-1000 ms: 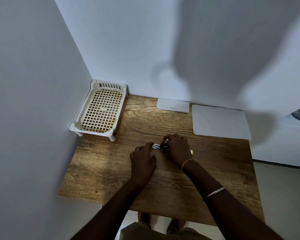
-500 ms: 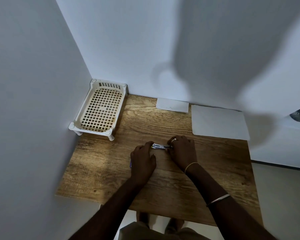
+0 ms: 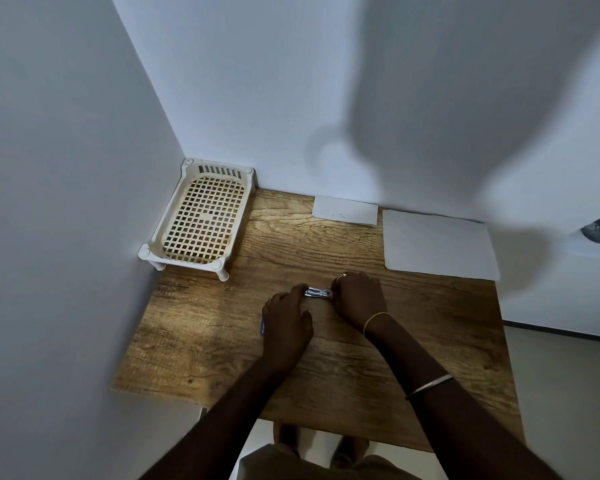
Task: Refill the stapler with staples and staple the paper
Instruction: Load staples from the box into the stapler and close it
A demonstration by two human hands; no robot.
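Observation:
A small metal stapler [image 3: 317,293] lies on the wooden table [image 3: 194,334], held between both hands at the table's middle. My left hand [image 3: 286,318] curls over its left end, fingertips on it, with a bit of blue [image 3: 262,328] showing at the hand's left edge. My right hand [image 3: 358,299] grips the stapler's right end and hides it. A large white sheet of paper [image 3: 437,244] lies flat at the back right. A smaller white paper [image 3: 345,210] rests against the back wall. No staples are visible.
A cream plastic lattice tray [image 3: 201,220] on short legs stands in the back left corner against both walls. White walls close off the left and back. The table's near edge is just before my body, with floor to the right.
My right hand has slid slightly right along the stapler, covering the yellow-tipped end seen a second ago. My left hand has stayed in place.

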